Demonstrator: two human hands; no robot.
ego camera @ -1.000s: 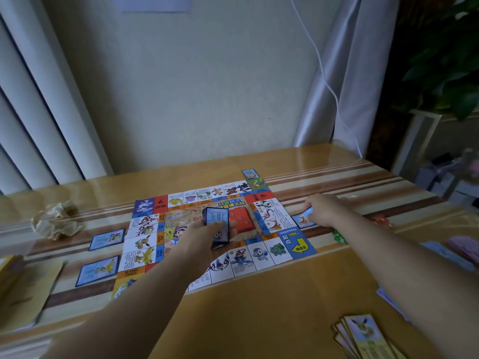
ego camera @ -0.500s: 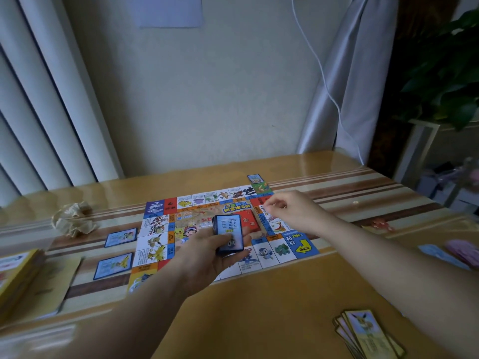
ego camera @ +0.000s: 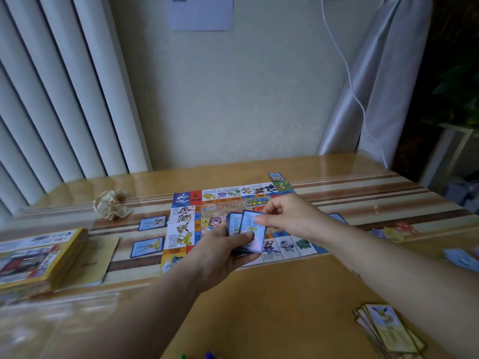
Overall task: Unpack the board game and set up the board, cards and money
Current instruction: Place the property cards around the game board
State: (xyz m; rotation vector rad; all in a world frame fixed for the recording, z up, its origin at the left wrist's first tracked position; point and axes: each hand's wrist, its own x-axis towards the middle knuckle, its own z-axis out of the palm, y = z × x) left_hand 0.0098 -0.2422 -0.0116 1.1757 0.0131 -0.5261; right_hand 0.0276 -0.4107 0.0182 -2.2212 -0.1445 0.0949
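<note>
The colourful game board lies flat in the middle of the wooden table. My left hand grips a stack of blue-bordered cards above the board's near edge. My right hand pinches the top card of that stack at its upper corner. Two blue cards lie left of the board, one blue card at its far right corner and one at its right side. A fan of yellow-bordered cards lies at the near right.
A yellow game box sits at the left on a tan sheet. Crumpled paper lies behind the board's left. Small coloured pieces and bluish notes are at the right. A curtain and white cable hang by the wall.
My right hand left the card beside the board's right edge and came back to the stack, where it now pinches the top card. My left hand has drawn the stack nearer.
</note>
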